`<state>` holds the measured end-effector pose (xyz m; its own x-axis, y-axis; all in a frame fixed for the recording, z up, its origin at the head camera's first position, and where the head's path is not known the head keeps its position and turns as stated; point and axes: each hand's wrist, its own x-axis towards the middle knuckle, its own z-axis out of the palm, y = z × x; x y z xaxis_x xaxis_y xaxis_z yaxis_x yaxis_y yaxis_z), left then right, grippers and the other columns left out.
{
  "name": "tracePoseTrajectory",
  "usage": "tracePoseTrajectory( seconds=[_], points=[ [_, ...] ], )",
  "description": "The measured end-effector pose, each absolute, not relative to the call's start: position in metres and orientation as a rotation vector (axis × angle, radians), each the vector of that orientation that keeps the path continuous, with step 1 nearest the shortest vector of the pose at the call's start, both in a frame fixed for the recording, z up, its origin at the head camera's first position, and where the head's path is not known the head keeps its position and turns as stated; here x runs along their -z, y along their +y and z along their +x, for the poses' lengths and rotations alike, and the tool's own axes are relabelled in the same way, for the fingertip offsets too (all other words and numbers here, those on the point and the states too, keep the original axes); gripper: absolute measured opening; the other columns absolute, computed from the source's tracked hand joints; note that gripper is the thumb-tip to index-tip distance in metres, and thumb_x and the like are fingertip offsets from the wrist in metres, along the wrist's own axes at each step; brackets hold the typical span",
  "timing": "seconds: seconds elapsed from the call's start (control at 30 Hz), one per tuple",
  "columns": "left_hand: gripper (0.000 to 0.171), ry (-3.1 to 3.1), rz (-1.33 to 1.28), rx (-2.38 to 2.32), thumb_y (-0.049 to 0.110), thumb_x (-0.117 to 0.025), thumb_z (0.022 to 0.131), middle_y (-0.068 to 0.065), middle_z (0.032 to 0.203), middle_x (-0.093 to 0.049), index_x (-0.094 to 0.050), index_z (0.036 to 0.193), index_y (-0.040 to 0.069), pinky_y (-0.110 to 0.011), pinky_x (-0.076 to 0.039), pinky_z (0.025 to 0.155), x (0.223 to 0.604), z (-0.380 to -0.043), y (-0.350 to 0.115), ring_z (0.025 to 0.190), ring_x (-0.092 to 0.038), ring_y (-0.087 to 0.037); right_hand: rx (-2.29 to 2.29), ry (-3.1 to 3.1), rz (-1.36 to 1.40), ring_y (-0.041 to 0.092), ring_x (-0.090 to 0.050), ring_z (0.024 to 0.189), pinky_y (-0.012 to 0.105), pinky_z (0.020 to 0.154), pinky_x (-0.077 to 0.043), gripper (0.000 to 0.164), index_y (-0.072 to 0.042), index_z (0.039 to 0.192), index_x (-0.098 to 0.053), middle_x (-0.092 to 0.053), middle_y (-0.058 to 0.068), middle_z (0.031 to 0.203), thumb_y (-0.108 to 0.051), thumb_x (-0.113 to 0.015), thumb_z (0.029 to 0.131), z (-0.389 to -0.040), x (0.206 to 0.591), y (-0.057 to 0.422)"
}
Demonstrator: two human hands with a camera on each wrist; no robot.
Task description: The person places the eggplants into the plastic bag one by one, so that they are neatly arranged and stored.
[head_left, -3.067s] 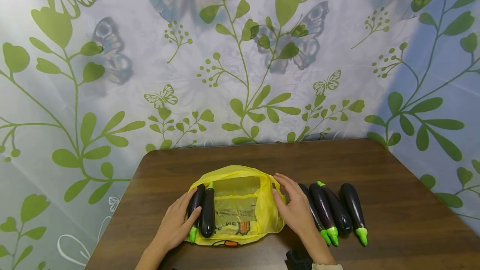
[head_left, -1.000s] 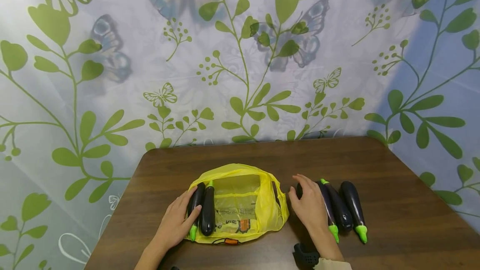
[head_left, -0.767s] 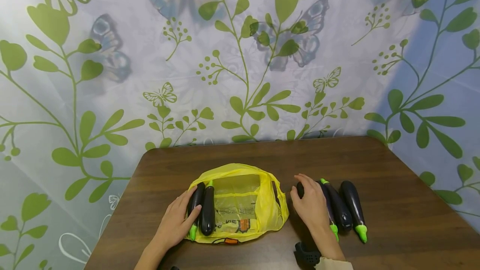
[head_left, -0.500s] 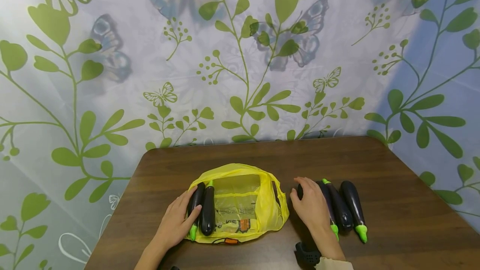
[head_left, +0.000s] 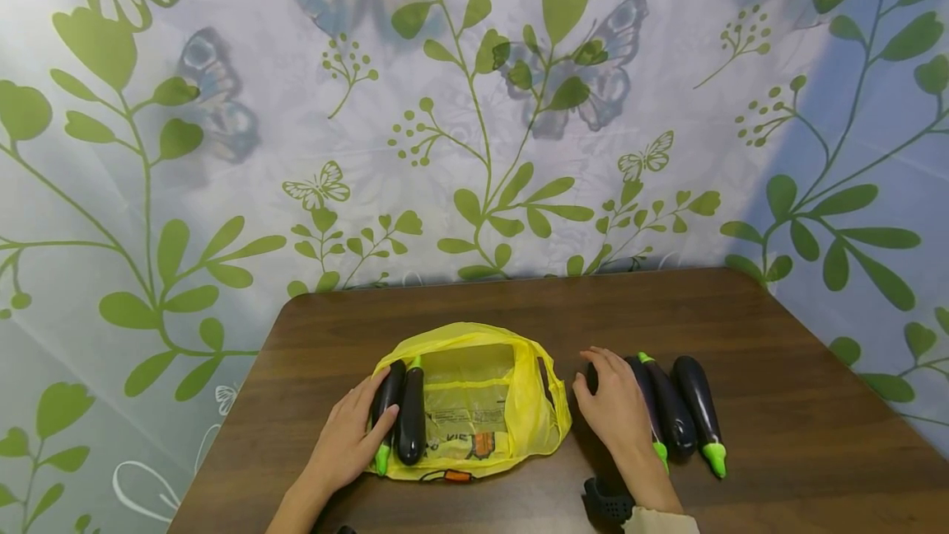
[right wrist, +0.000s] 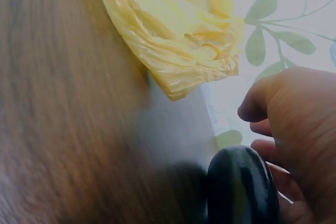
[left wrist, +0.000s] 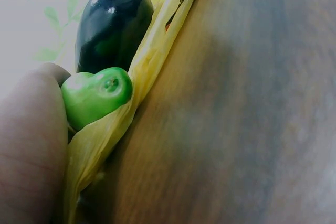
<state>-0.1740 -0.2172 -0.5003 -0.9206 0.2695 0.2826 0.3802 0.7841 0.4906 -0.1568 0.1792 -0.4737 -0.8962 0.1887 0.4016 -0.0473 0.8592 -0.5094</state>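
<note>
In the head view, a yellow plastic bag lies with its mouth spread toward me. Two glossy dark eggplants with bright green caps rest inside its left part. My left hand holds the outer eggplant at the bag's left edge, thumb across it. Beside that lies the inner eggplant. To the right of the bag, my right hand rests over another eggplant, mostly hidden from the head view. Its fingers are relaxed; the right wrist view shows the thumb apart from this eggplant.
Several eggplants lie right of the bag, including a middle one and the rightmost one. The brown wooden table backs onto a patterned curtain. A black wrist device sits at my right wrist.
My right hand has let go of the bag's right side and moved right onto the nearest eggplant, where it stays. The left hand keeps its place.
</note>
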Motion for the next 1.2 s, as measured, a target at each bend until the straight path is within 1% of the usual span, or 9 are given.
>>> tracePoseTrajectory(
  seconds=[0.33, 0.63, 0.9, 1.07, 1.2],
  points=[
    [0.064, -2.787, -0.512, 0.838, 0.048, -0.052, 0.107, -0.014, 0.159, -0.046, -0.036, 0.162, 0.023, -0.067, -0.031, 0.117, 0.4997, -0.1746, -0.2168, 0.144, -0.045, -0.040, -0.713, -2.659, -0.139, 0.048, -0.052, 0.132, 0.065, 0.106, -0.046, 0.043, 0.000, 0.134, -0.065, -0.056, 0.025, 0.145, -0.016, -0.070, 0.094, -0.1557, 0.4701, 0.1794],
    [0.064, -2.785, -0.510, 0.839, 0.049, -0.053, 0.106, -0.015, 0.159, -0.046, -0.035, 0.162, 0.022, -0.067, -0.031, 0.117, 0.5005, -0.1754, -0.2175, 0.144, -0.045, -0.040, -0.658, -2.730, -0.118, 0.044, -0.051, 0.136, 0.062, 0.110, -0.044, 0.046, -0.001, 0.136, -0.063, -0.055, 0.024, 0.147, -0.014, -0.071, 0.093, -0.1566, 0.4712, 0.1811],
    [0.064, -2.786, -0.504, 0.832, 0.049, -0.052, 0.107, -0.016, 0.159, -0.046, -0.035, 0.162, 0.022, -0.067, -0.032, 0.116, 0.5011, -0.1754, -0.2180, 0.144, -0.045, -0.041, -0.676, -2.779, -0.112, 0.045, -0.052, 0.134, 0.064, 0.103, -0.049, 0.044, -0.003, 0.139, -0.062, -0.052, 0.022, 0.151, -0.010, -0.068, 0.096, -0.1565, 0.4723, 0.1807],
    [0.064, -2.786, -0.511, 0.827, 0.048, -0.052, 0.106, -0.016, 0.158, -0.046, -0.036, 0.162, 0.021, -0.068, -0.032, 0.116, 0.4998, -0.1755, -0.2172, 0.144, -0.045, -0.041, -0.683, -2.758, -0.104, 0.045, -0.053, 0.133, 0.063, 0.102, -0.049, 0.043, -0.004, 0.138, -0.063, -0.053, 0.022, 0.150, -0.009, -0.068, 0.096, -0.1568, 0.4733, 0.1810],
    [0.065, -2.797, -0.508, 0.824, 0.049, -0.052, 0.107, -0.016, 0.159, -0.045, -0.034, 0.163, 0.022, -0.067, -0.031, 0.116, 0.4994, -0.1755, -0.2169, 0.145, -0.044, -0.041, -0.685, -2.719, -0.091, 0.044, -0.057, 0.129, 0.062, 0.099, -0.051, 0.040, -0.004, 0.135, -0.065, -0.056, 0.021, 0.147, -0.010, -0.068, 0.096, -0.1570, 0.4726, 0.1807]
  ],
)
